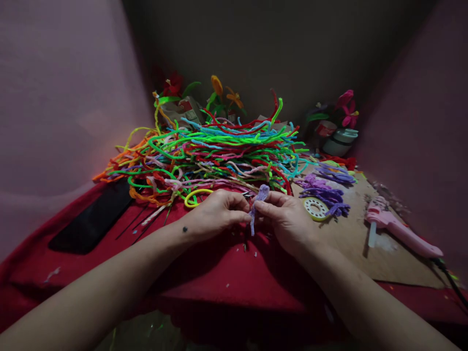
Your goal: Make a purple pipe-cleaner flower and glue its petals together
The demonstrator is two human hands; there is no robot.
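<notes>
Both hands meet over the front of the red cloth, pinching a short lavender pipe cleaner piece (261,193) that is folded into a narrow loop with a tail hanging down. My right hand (287,214) grips its middle between thumb and forefinger. My left hand (224,209) has its fingertips closed on the lower part, near the tail. Behind the left hand lie yellow-handled scissors (193,197), with the metal tips showing near the fingers. Just right of my right hand are a yellow-rimmed white spool (315,208) and bundles of purple pipe cleaner pieces (318,190).
A big heap of coloured pipe cleaners (219,151) spreads across the back. A black phone-like slab (93,219) lies at left. On the cardboard (351,243) at right rests a pink glue gun (402,226) with a cord. Pipe cleaner flowers (345,109) stand behind.
</notes>
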